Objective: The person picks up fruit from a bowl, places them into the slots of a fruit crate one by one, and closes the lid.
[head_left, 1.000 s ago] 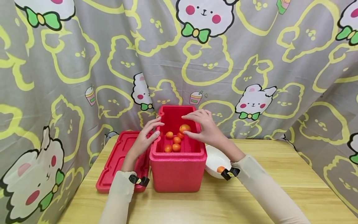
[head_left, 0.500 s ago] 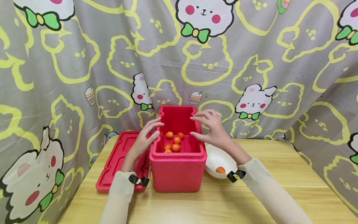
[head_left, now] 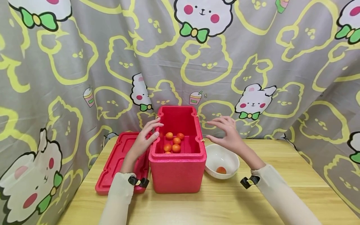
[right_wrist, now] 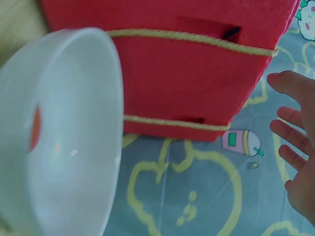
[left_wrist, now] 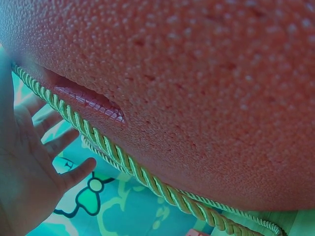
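Note:
A red foam box (head_left: 177, 176) stands without its lid, with several orange-red tomatoes (head_left: 176, 148) on its floor. My left hand (head_left: 144, 139) is at the box's left rim, thumb and fingers spread and loosely bent; the left wrist view shows that hand (left_wrist: 29, 162) beside the box wall (left_wrist: 211, 98) and its gold cord (left_wrist: 113, 152). To the right of the box my right hand (head_left: 227, 132) hangs in the air above a white bowl (head_left: 209, 162), its fingers relaxed and holding nothing. One tomato (head_left: 221, 170) lies in the bowl.
The red lid (head_left: 105, 178) lies on the wooden table (head_left: 267, 187) left of the box, close to it. Gold cords (right_wrist: 187, 36) run along the box's outer side. A patterned curtain (head_left: 166, 62) hangs right behind the table.
The right hand let a tomato drop into the box, where it joined the others, then drew back right, out over the bowl. The left hand kept its place at the rim.

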`<action>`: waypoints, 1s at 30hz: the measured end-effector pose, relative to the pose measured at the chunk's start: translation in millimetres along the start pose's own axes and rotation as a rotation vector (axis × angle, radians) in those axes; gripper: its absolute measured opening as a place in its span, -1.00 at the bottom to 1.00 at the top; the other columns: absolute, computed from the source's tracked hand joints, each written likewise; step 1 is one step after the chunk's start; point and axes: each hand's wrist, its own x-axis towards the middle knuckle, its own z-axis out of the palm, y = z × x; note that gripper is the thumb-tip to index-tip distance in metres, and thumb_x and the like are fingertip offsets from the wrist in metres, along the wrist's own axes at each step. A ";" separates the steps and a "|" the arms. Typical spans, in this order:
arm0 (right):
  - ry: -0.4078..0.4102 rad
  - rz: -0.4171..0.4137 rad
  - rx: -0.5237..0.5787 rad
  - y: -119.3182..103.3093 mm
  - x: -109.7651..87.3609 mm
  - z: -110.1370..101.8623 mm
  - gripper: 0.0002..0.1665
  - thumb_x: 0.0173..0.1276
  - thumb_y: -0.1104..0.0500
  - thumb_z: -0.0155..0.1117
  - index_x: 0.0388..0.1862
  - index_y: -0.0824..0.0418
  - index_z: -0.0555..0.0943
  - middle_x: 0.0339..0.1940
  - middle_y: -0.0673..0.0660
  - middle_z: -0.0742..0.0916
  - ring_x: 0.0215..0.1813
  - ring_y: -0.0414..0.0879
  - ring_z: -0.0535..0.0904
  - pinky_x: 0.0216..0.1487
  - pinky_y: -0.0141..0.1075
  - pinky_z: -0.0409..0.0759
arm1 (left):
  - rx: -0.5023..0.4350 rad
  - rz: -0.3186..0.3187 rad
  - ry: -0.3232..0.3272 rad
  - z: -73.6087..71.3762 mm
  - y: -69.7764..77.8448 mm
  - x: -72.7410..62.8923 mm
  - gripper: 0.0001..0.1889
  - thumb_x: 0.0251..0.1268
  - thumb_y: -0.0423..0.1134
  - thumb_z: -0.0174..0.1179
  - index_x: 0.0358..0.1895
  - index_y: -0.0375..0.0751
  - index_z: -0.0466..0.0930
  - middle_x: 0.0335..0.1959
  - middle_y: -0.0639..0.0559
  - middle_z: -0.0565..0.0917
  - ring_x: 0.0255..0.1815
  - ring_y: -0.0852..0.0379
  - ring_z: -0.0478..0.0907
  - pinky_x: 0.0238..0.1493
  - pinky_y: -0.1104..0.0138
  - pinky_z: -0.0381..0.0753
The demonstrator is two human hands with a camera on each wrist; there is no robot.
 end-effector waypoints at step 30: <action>-0.563 -0.009 -0.166 41.3 -77.0 5.0 -0.47 -0.05 -0.04 0.70 -0.10 0.12 0.78 -0.13 0.01 0.78 0.05 0.01 0.52 0.15 0.16 0.24 | 0.003 0.000 -0.002 -0.6 0.1 -1.2 -0.55 0.41 -0.16 0.16 0.35 -0.02 0.51 0.59 0.04 0.26 0.60 -0.03 0.16 0.29 -0.22 0.54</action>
